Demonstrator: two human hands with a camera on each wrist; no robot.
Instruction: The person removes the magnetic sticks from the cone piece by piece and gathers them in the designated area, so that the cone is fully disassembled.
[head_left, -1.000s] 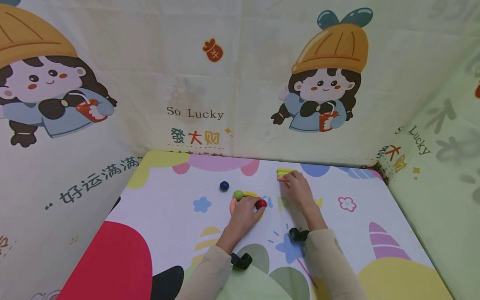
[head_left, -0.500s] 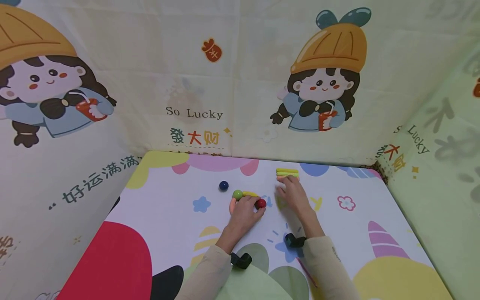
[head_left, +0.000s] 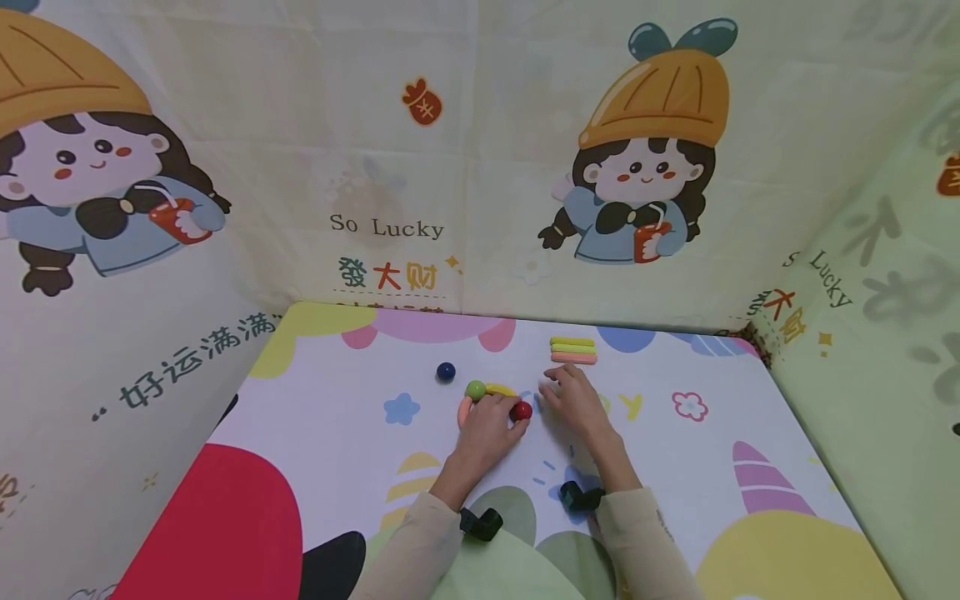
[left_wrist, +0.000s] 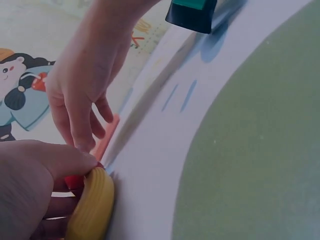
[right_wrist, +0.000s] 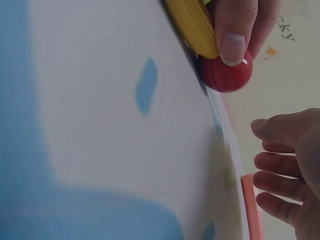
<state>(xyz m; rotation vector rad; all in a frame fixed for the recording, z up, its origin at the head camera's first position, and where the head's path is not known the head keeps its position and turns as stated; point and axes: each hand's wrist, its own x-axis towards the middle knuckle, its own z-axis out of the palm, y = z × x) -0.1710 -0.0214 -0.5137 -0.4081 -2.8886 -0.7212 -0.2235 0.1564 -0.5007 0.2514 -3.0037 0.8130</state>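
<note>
Head view shows the person mid-build with a little stick-and-ball toy near the middle of the surface (head_left: pixel 315 467): the left hand (head_left: pixel 487 429) is curled down over a yellow curved piece (head_left: pixel 501 388), thumb and fingers gripping it, with a red ball (head_left: pixel 522 410) touching its right end and a green ball (head_left: pixel 476 389) at the far end. The right hand (head_left: pixel 576 402) is empty, fingers loosely spread and relaxed, palm down just right of the red ball, hovering low over the surface. Looks like the joining step is in hand, and the next move probably needs the right hand to steady or pinch that red ball without knocking it loose. A stack of sticks (head_left: pixel 573 350) sits near the far edge, and a blue ball (head_left: pixel 446 372) lies apart to the left of the cluster. Both wrists are low, forearms angled inward toward each other.
</note>
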